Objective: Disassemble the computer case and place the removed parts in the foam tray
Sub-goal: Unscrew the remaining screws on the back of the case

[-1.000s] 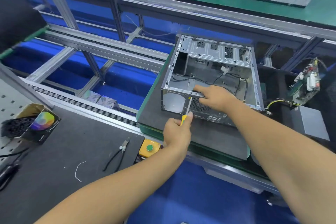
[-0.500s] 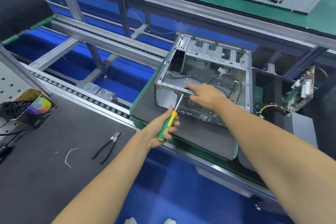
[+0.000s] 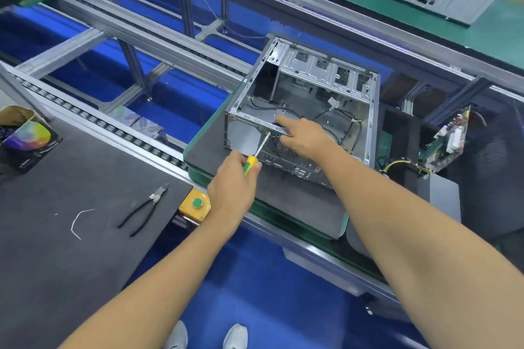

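The computer case (image 3: 309,110) lies open on a dark foam pad (image 3: 297,204), bare grey metal, loose black cables across its floor, a perforated vent on the near wall. The right hand (image 3: 307,136) rests on the case's near top rail, index finger stretched straight along it, the other fingers tucked under. Just below that finger, the tip of the screwdriver (image 3: 256,154) meets the rail from the near side, shaft slanting up. The left hand (image 3: 234,181) grips its yellow-green handle, fingers wrapped round it. To the right, well apart, a green circuit board (image 3: 445,142) stands tilted. On the left mat lie pliers (image 3: 144,208), and a green button box (image 3: 195,204) sits near the left wrist.
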`<action>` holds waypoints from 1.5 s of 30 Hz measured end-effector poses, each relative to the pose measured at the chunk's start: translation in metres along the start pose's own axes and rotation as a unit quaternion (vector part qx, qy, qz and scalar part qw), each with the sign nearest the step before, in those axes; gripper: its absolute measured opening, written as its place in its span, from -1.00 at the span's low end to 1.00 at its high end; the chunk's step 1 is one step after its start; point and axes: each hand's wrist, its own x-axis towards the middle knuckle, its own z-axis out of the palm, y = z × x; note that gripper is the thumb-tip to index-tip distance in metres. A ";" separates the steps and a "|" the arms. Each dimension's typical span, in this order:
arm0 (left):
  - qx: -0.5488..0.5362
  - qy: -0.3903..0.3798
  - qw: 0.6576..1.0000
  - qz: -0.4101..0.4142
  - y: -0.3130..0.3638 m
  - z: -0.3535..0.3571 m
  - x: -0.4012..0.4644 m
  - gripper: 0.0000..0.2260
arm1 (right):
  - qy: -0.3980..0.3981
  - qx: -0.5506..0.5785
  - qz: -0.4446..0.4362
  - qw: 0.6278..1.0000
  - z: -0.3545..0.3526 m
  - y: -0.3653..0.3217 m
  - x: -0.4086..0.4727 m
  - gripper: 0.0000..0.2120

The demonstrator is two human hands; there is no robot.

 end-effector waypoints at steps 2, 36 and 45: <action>-0.147 -0.074 0.985 -0.044 -0.003 0.002 0.009 -0.70 | -0.004 0.000 -0.004 1.000 0.000 0.000 0.001 -0.65; -0.256 -0.099 0.954 -0.121 0.017 0.008 0.011 -0.61 | 0.005 -0.020 -0.021 1.000 -0.002 0.001 -0.001 -0.65; -0.011 0.120 0.992 -0.026 0.019 0.022 -0.024 -0.73 | 0.006 -0.013 -0.028 1.000 0.000 0.003 -0.001 -0.73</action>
